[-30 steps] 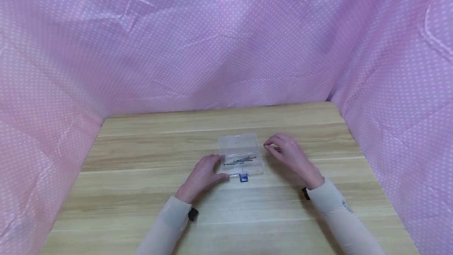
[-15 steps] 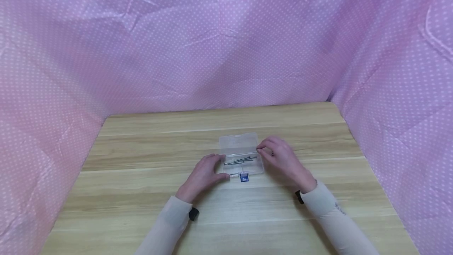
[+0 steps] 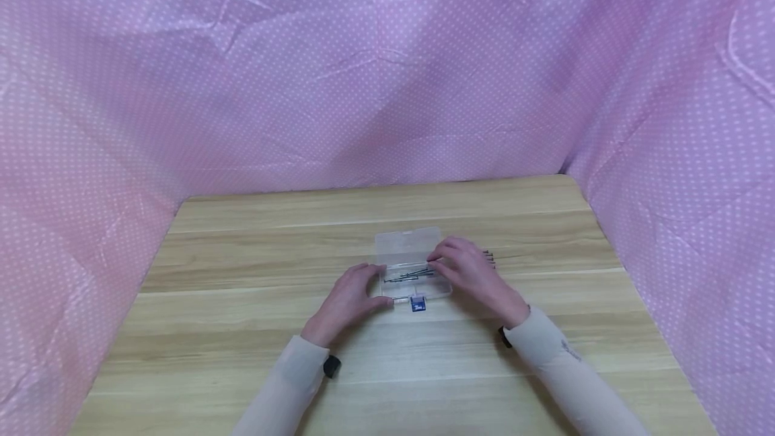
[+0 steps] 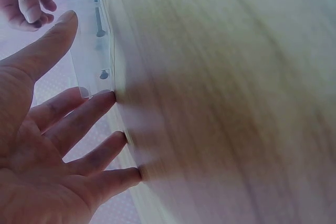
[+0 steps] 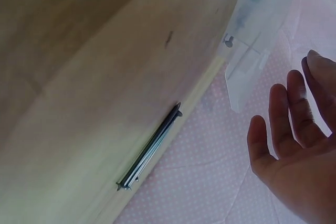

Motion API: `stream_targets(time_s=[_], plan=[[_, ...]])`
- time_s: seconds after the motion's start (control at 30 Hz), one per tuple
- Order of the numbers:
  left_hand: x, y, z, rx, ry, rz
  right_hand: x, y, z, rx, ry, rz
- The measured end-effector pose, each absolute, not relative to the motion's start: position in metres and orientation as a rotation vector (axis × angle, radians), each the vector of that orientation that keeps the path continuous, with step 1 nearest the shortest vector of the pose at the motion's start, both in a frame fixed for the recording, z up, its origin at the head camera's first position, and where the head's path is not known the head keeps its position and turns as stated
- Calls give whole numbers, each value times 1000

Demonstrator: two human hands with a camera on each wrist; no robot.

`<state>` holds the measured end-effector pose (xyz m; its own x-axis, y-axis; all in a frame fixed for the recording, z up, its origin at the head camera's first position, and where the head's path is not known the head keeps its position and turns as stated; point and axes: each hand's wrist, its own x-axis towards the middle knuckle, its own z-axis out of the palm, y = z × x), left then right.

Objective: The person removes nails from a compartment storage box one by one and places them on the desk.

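A clear plastic box (image 3: pixel 438 288) lies on the table with its lid (image 3: pixel 404 245) folded back. Several nails (image 3: pixel 401 279) rest inside it. My left hand (image 3: pixel 346 301) grips the box's left end, thumb at the front edge and forefinger at the back. Over the box's back right corner, my right hand (image 3: pixel 475 278) pinches a nail between thumb and forefinger; only its dark end (image 4: pixel 38 23) shows, the rest hidden by the fingers. A blue latch (image 3: pixel 418 304) hangs at the box's front.
More loose nails (image 5: pixel 150 148) lie in a bunch on the wooden table (image 3: pixel 242 328), right of the box and partly behind my right hand in the head view. Pink dotted cloth (image 3: pixel 375 86) surrounds the table at the back and sides.
My right hand has moved left from beside the box to over its back right corner, carrying the pinched nail and uncovering the loose nails. My left hand stays on the box.
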<state>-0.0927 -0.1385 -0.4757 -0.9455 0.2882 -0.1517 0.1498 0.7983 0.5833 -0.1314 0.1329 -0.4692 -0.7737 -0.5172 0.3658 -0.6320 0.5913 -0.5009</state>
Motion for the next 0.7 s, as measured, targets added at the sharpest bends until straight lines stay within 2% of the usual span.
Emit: stream_targets(time_s=[0.7], plan=[[-95,-140,-475,295,2727,845,-143,115,-476,1006,-2860,784]])
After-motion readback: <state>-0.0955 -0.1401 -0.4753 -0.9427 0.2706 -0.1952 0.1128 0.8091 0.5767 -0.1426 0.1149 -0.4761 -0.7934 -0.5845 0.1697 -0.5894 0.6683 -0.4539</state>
